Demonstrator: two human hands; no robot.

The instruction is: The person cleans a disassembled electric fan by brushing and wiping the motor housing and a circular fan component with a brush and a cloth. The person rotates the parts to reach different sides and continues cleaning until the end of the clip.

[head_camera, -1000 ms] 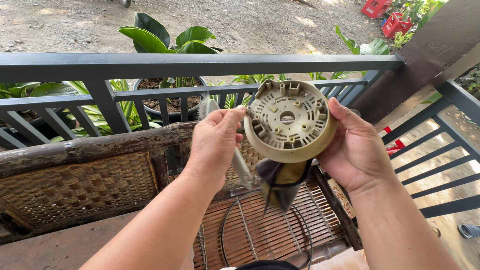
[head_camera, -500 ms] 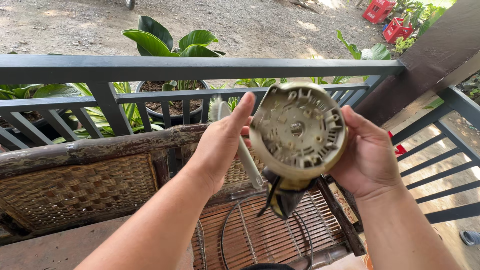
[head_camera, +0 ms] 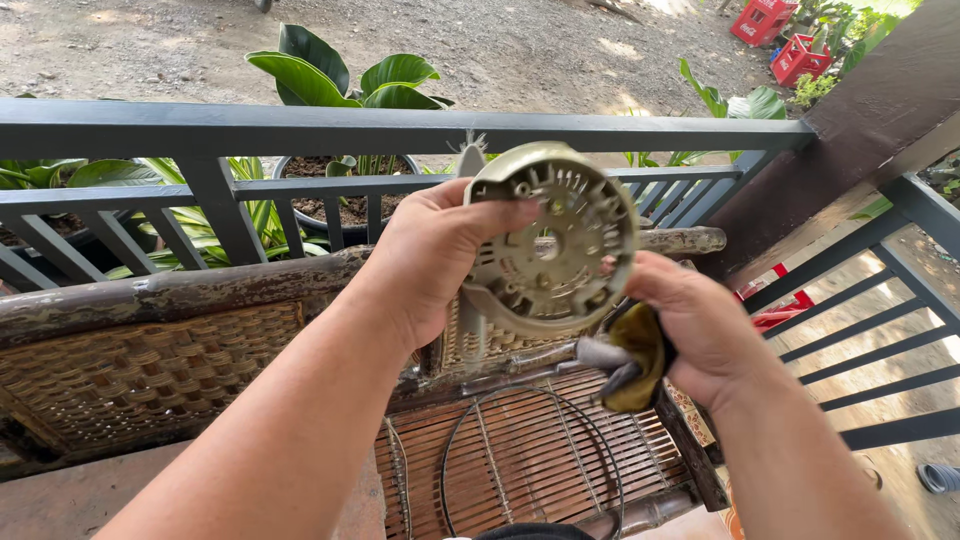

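A round cream plastic housing with ribs, slots and a centre hole is held up in front of the railing. My left hand grips its left rim, thumb across the top edge, and also holds a pale toothbrush whose bristles stick up above the housing. My right hand sits at the housing's lower right, fingers touching its rim, and clutches a yellow and dark rag.
A dark metal railing runs across the view. Below is a worn rattan and wood bench with a round wire grille lying on its slatted seat. Potted plants stand beyond the railing; red crates sit far right.
My left hand moved from beside the housing onto its rim and took its weight. The housing shifted left and tilted. My right hand dropped lower and bunched up the rag.
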